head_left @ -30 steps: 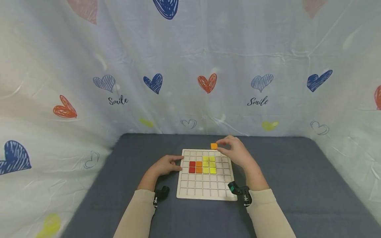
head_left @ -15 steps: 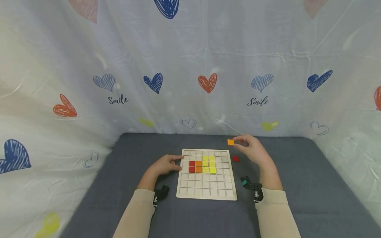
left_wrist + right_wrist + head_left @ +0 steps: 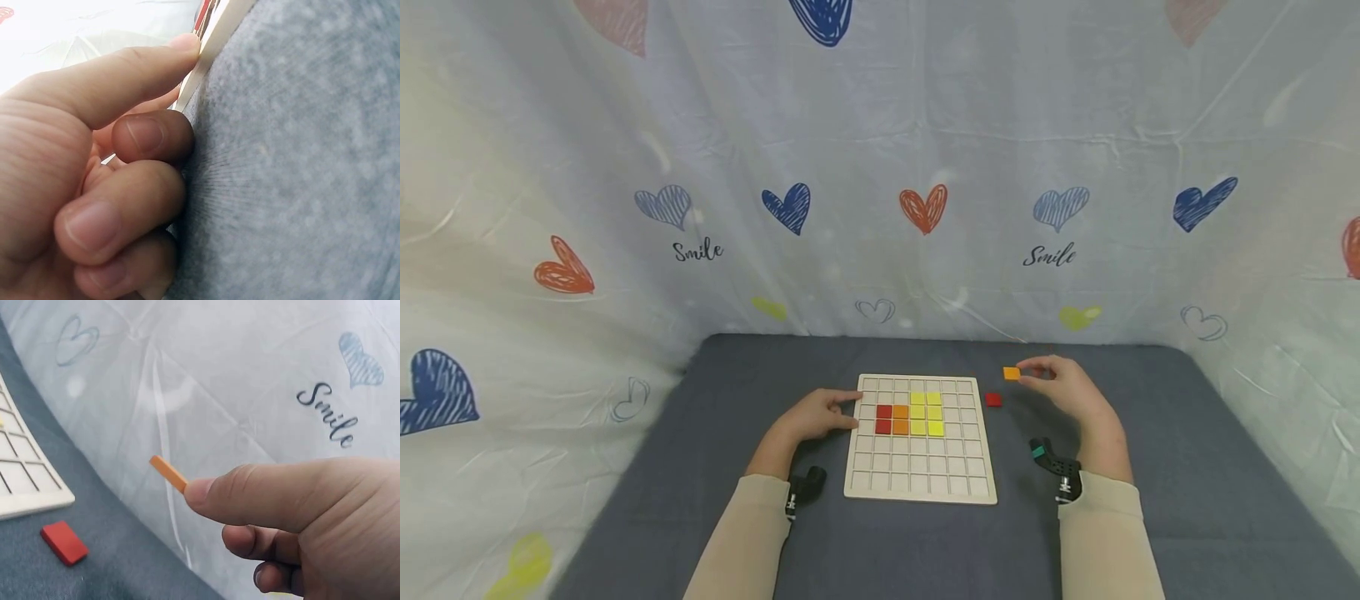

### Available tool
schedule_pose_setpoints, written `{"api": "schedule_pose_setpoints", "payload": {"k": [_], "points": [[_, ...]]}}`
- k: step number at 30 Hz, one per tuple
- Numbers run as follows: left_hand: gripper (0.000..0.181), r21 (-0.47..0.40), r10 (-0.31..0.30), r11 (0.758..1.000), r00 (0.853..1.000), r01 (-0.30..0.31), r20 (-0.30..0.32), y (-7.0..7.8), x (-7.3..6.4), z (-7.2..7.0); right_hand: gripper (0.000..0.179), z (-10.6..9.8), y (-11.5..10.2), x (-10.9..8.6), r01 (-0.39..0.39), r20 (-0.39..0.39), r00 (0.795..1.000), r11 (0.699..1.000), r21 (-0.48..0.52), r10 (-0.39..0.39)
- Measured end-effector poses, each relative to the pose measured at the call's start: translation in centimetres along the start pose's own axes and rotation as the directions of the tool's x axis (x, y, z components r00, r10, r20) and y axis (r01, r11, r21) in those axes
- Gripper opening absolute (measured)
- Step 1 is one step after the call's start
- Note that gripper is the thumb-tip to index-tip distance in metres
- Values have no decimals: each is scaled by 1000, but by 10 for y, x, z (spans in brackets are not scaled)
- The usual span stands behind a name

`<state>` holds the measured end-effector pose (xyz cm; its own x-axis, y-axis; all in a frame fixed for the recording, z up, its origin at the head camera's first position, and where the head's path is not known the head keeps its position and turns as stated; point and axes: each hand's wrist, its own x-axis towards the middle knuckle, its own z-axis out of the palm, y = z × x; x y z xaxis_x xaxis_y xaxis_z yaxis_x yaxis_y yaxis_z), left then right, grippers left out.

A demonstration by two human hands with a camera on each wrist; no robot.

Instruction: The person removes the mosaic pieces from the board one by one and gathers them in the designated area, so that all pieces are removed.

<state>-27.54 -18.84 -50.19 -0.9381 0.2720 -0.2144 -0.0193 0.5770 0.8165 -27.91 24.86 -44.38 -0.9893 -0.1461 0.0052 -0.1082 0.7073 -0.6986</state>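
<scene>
A pale wooden grid board (image 3: 917,486) lies on the dark cloth. Set in its cells are red tiles (image 3: 883,419), orange tiles (image 3: 901,420) and several yellow tiles (image 3: 927,414). At the board's left edge my left hand (image 3: 812,415) touches it with thumb and index finger spread apart; the other fingers (image 3: 119,212) are bent beneath. My right hand (image 3: 1066,385) pinches an orange square tile (image 3: 167,473) by one side, raised above the cloth to the right of the board. A loose red tile (image 3: 993,400) lies just off the board's right edge, nearer than the held tile.
Dark grey cloth (image 3: 1187,492) covers the table around the board. Behind the table hangs a pale curtain (image 3: 850,258) printed with hearts and "Smile". Each wrist carries a black camera mount (image 3: 1060,471).
My right hand has moved right, away from the board's far edge, with the orange tile in its pinch, which uncovered the loose red tile. My left hand stays at the board's edge.
</scene>
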Motion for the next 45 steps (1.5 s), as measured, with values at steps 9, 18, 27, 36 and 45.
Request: {"api": "schedule_pose_setpoints", "payload": {"k": [9,18,27,36,45], "points": [[60,-30,-2,1000,1000,2,-1,-3,3,-1,36,8,21,6,-70,49,996,997,-31,72],[61,-30,-21,999,1000,21,-9,-3,5,0,34,23,39,11,-121,73,990,992,-26,123],[62,-14,-1,1000,1000,0,-8,-5,6,0,34,28,41,11,-143,45,988,988,-62,146],[61,-12,8,1000,1000,-8,-6,-4,4,0,41,21,32,10,-77,13,997,997,-7,77],[60,-18,5,1000,1000,-5,-15,-5,3,1,46,13,5,6,23,-53,998,1000,17,-22]]}}
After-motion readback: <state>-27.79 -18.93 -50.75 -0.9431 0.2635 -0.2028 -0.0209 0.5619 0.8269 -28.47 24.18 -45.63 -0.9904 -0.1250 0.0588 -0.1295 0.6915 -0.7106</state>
